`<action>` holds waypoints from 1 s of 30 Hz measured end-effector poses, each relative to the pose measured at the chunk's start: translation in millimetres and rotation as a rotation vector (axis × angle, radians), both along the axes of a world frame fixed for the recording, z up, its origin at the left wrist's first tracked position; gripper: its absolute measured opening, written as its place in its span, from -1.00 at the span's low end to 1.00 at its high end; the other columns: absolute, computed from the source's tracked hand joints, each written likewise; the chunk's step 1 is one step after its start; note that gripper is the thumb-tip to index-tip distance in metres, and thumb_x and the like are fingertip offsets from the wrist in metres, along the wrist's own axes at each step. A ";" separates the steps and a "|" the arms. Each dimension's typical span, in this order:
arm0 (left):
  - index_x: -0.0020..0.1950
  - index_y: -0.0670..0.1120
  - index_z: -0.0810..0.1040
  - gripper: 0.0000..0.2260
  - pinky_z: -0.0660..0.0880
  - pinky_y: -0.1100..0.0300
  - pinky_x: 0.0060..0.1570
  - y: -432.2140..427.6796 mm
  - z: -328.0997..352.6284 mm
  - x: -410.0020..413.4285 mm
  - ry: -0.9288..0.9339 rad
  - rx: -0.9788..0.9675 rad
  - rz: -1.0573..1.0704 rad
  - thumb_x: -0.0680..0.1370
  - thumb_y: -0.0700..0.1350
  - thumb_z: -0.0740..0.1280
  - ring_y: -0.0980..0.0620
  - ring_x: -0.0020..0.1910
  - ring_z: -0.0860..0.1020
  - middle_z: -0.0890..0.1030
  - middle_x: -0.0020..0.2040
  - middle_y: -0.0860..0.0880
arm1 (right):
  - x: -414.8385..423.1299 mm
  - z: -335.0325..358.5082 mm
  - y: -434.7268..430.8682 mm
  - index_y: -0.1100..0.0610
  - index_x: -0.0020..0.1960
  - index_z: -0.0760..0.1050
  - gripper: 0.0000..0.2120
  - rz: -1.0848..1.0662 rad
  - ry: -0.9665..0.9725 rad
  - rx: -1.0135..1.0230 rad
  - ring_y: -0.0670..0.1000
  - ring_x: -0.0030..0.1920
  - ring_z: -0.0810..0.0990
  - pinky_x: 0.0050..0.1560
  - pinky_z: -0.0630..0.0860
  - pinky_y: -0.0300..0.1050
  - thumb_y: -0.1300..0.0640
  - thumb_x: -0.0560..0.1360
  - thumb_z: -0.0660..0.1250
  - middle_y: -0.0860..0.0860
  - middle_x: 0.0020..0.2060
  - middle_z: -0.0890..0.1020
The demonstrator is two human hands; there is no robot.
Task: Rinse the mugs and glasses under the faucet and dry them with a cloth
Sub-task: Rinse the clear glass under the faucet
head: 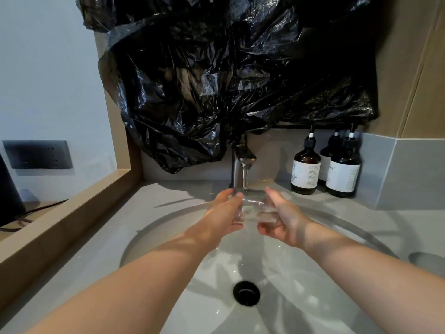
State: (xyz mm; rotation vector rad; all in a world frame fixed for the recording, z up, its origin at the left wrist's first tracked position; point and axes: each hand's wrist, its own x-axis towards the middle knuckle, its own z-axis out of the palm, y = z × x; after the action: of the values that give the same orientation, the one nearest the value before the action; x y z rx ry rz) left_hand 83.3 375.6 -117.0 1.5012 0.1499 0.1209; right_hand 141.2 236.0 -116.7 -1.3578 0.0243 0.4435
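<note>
Pale grey countertop (168,196) with an inset white oval basin (313,297), black drain (246,292) at its low point. Crumpled black plastic sheeting (216,80) covers the wall above, bordered left by beige wood trim (60,213). White left wall carries a dark socket plate (38,154); three brown pump bottles (305,169) stand rear right.

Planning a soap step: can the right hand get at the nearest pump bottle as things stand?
Probably yes: nothing stands on the counter between the right hand and the nearest pump bottle. But it grips the glass under the faucet with the left hand, so it must let go first.
</note>
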 end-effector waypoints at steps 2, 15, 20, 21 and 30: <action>0.44 0.09 0.27 -0.57 0.60 0.03 0.03 0.7 1.8 -0.6 0.081 0.041 0.018 0.60 0.18 0.18 -0.13 0.05 0.62 0.49 0.11 0.00 | -2.2 0.9 3.8 0.11 0.08 0.49 -0.67 0.028 -0.083 -0.036 0.12 -0.39 0.50 -0.37 0.50 -0.07 -0.14 0.50 0.31 0.17 -0.06 0.58; 0.32 0.03 0.39 -0.67 0.60 0.02 0.03 10.9 -0.3 -2.5 -0.007 0.102 0.069 0.58 0.06 0.29 -0.06 -0.03 0.55 0.49 0.09 -0.04 | -2.4 5.0 5.9 0.06 0.22 0.46 -0.41 0.141 -0.106 -0.239 0.12 -0.38 0.53 -0.39 0.50 -0.13 -0.38 0.45 0.17 0.14 -0.01 0.61; 0.48 0.12 0.21 -0.42 0.54 0.07 0.15 7.3 -0.4 -3.8 -0.056 0.162 -0.030 0.53 0.04 0.38 0.00 0.15 0.52 0.36 0.31 0.04 | 0.9 3.4 0.7 0.13 0.16 0.46 -0.56 -0.006 -0.005 -0.040 0.07 -0.52 0.39 -0.46 0.40 -0.17 -0.20 0.49 0.27 0.20 -0.19 0.53; 0.47 0.12 0.23 -0.44 0.54 0.07 0.15 6.4 -0.4 -3.4 -0.064 0.184 -0.037 0.53 0.02 0.39 0.00 0.13 0.54 0.40 0.32 0.02 | 1.1 3.4 -0.2 0.12 0.11 0.46 -0.59 -0.042 0.028 0.002 0.06 -0.53 0.39 -0.45 0.40 -0.18 -0.19 0.49 0.28 0.19 -0.25 0.52; 0.50 0.17 0.20 -0.43 0.52 0.02 0.19 -0.3 -2.8 -4.5 -0.073 0.430 -0.059 0.55 0.00 0.35 0.03 0.15 0.52 0.38 0.28 0.10 | 3.0 0.8 -11.8 0.15 -0.02 0.45 -0.58 -0.137 0.057 -0.031 0.07 -0.44 0.38 -0.44 0.40 -0.20 -0.22 0.50 0.22 0.19 -0.23 0.50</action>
State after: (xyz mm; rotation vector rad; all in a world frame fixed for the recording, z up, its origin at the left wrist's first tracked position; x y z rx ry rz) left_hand 78.8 375.3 -119.8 1.9255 0.0190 0.1677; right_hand 144.2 224.2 -115.8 -1.3640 0.1715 0.3675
